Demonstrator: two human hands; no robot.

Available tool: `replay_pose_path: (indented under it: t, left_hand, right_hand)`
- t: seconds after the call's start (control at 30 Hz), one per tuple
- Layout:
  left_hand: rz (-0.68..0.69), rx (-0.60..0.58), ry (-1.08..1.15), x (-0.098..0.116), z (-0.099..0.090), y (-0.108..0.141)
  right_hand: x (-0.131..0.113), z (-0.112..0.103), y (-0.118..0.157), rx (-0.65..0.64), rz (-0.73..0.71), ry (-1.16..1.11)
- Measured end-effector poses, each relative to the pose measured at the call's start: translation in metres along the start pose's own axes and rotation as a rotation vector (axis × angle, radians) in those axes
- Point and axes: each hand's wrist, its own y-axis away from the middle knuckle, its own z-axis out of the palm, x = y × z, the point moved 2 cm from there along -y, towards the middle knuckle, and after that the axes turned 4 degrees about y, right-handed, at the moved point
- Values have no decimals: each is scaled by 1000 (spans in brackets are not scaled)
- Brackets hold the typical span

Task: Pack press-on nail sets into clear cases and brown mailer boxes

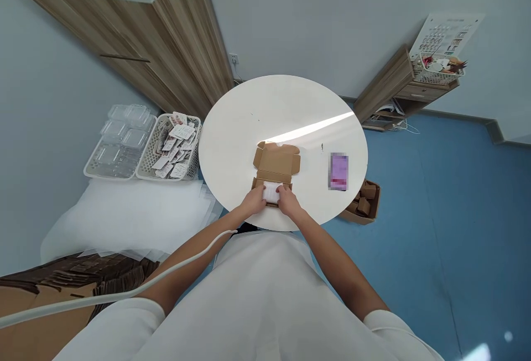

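Note:
An open brown cardboard mailer box [274, 163] lies on the round white table near its front edge, with its lid folded back away from me. In the box's tray sits a small white packet [271, 192], which looks wrapped in foam or film. My left hand [254, 200] grips the packet's left end, thumb on top. At the right end, my right hand [289, 202] holds it the same way. Both hands reach over the box's front side, and their lower fingers are partly hidden.
On the round table [232, 129], a blurred purple rectangular item [339, 172] lies at right. Left stand a basket of printed cards [174, 148], clear plastic cases [124, 134], white sheets [124, 212] and stacked cardboard [83, 278]. A carton of small boxes [364, 203] sits on the floor.

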Motion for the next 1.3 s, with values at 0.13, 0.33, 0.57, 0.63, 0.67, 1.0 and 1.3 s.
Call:
replay_pose_path:
  t: [0.13, 0.33, 0.57, 0.63, 0.67, 1.0, 1.3]
  left_hand:
    - [18, 21, -85, 5, -1, -1]
    - [18, 54, -118, 6, -1, -1]
    - [77, 220, 0, 6, -22, -6]
    - [40, 282, 80, 1, -34, -12]
    - [0, 303, 135, -3, -40, -15]
    - [-404, 168, 969, -36, -70, -79]
    - [-209, -14, 949, -16, -72, -87]
  right_hand:
    - [0, -1, 2, 2, -29, 23]
    - [-1, -4, 10, 13, -81, 21]
    - [17, -26, 7, 201, -170, -202]
    - [30, -39, 0, 258, -152, -297]
    - [38, -45, -5, 281, -119, -349]
    - [80, -62, -69, 109, 366, -1240]
    - [51, -66, -66, 49, 238, -1130]
